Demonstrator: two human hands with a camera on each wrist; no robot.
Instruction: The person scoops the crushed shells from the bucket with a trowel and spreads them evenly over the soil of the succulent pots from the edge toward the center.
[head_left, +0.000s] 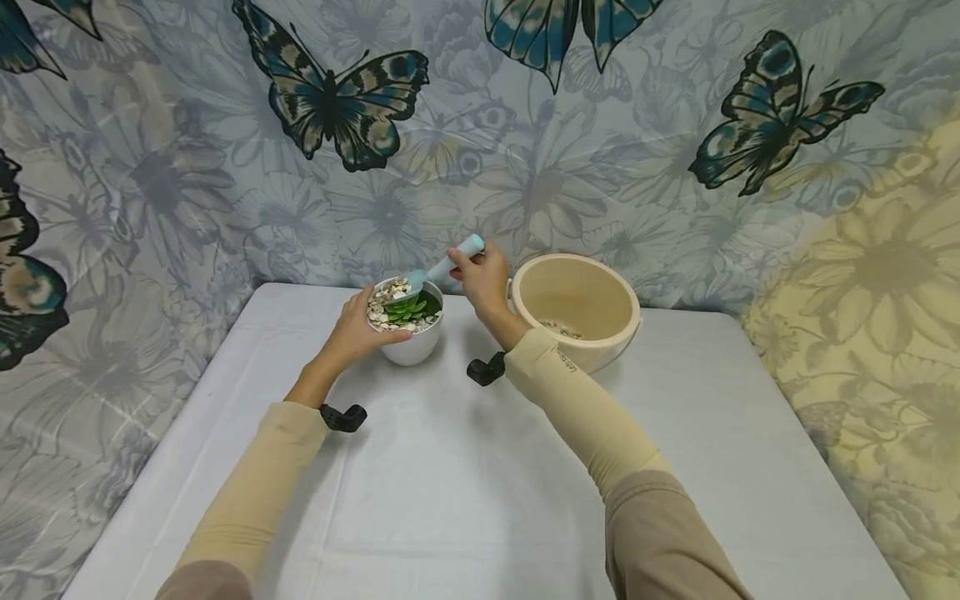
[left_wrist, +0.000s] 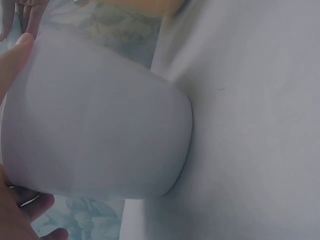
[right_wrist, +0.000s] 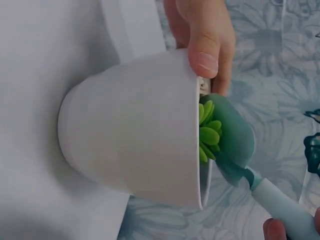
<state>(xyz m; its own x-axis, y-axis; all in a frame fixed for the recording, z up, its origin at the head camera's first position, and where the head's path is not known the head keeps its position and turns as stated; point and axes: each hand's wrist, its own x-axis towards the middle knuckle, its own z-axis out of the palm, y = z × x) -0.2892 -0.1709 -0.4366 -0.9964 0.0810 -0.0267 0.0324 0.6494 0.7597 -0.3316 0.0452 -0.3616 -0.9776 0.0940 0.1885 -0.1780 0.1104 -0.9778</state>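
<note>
A white pot (head_left: 412,347) stands on the table and holds a green succulent (head_left: 408,309) amid pale pebbles (head_left: 381,309). My left hand (head_left: 358,327) grips the pot from its left side, thumb at the front near the rim and fingers behind. My right hand (head_left: 482,279) holds a light blue hand trowel (head_left: 459,255) by its handle. The trowel's teal blade (right_wrist: 235,137) lies over the pot's mouth beside the succulent's leaves, as the right wrist view shows. In the left wrist view the pot's plain wall (left_wrist: 100,120) fills much of the picture.
A larger cream bowl (head_left: 611,346) stands right of the pot, behind the right forearm, with some small pale pieces (head_left: 561,329) on its bottom. Both stand near the back edge of the white-covered table (head_left: 435,492). A butterfly-patterned cloth (head_left: 465,167) hangs close behind.
</note>
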